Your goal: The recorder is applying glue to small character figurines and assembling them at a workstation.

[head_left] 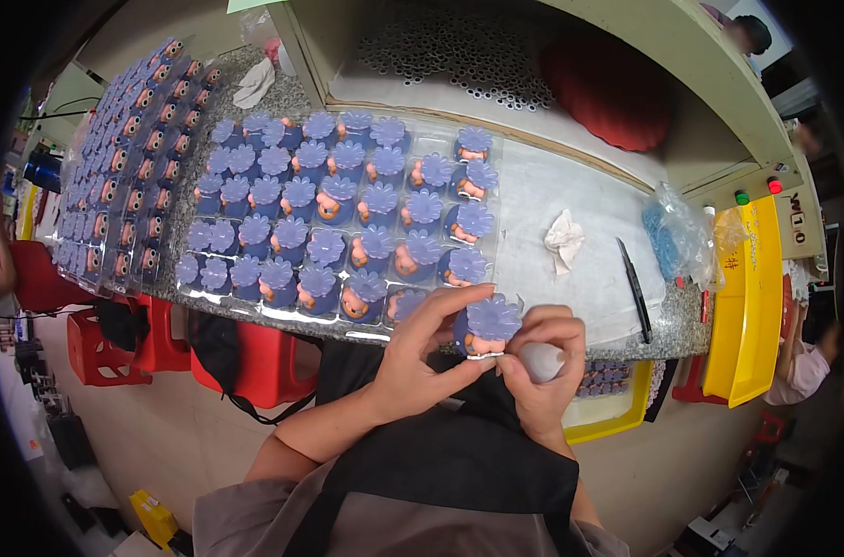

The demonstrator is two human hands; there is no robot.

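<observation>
Above the table's front edge, my left hand [420,351] grips a small figurine [489,325] with a purple flower-shaped top and a pinkish face. Its fingers close around the figurine's side and lower rim. My right hand [550,357] is curled around a pale grey, bulb-shaped thing [541,362], whose other end is hidden by the fingers. The right fingertips meet the figurine's lower right edge. Just beyond my left hand lies a clear plastic tray [429,141] filled with rows of similar figurines, with a bare spot at its far side.
At the left stand stacked trays of figurines [129,176]. Black tweezers [636,290], a crumpled tissue [563,241] and a plastic bag [687,237] lie to the right. Many small eye-like rings [459,56] and a red rounded thing [603,93] sit under the shelf. A yellow bin [752,316] stands far right.
</observation>
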